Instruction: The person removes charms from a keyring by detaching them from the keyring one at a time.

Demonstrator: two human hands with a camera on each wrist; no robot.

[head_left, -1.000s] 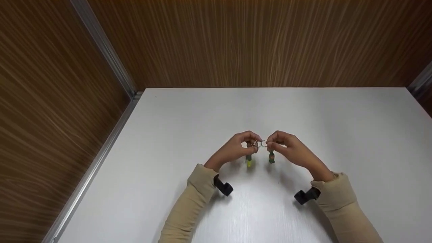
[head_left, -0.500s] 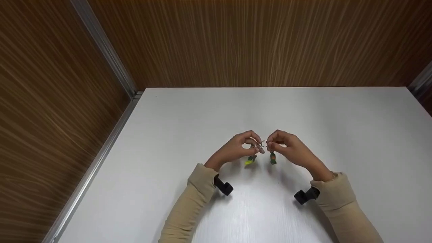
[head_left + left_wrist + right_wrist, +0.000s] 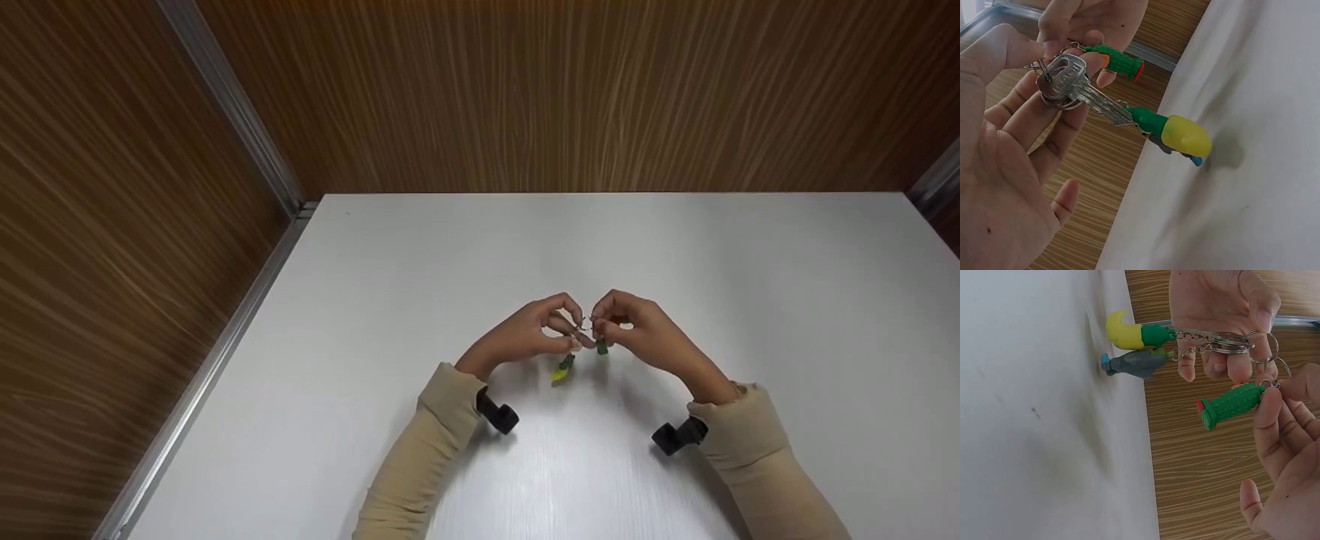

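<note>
My left hand (image 3: 529, 335) hovers just above the white bench (image 3: 390, 300), near its middle, with the fingers curled and the fingertips pinching a bunch of silver key rings (image 3: 1053, 84). A flat silver key (image 3: 1086, 93) lies across those fingers in the left wrist view, its blade pointing toward four o'clock. Two charms hang from the bunch on short chains — a yellow corn charm (image 3: 1176, 132) with a green top, and behind it a grey charm (image 3: 1134, 363) with a blue tip. In the head view the yellow charm (image 3: 562, 369) dangles at about six o'clock from the fingertips, close above the bench; I cannot tell whether it touches the surface.

My right hand (image 3: 637, 330) sits just beside the left one, at its three o'clock, fingertips nearly meeting. Its thumb and forefinger are clamped on a small ring (image 3: 1268, 379) that carries a green cactus charm (image 3: 1233, 405) with a red end. The right wrist view shows this charm lying roughly level, red end toward nine o'clock, just below the key bunch and apart from the corn charm. The small ring lies against the bigger rings; whether they are linked is too fine to tell.

Both sleeves (image 3: 442, 427) are beige, and a black wrist camera mount (image 3: 496, 415) shows under each cuff. Wood-grain panels (image 3: 525, 97) stand behind the bench at twelve o'clock and along the left at nine o'clock.
</note>
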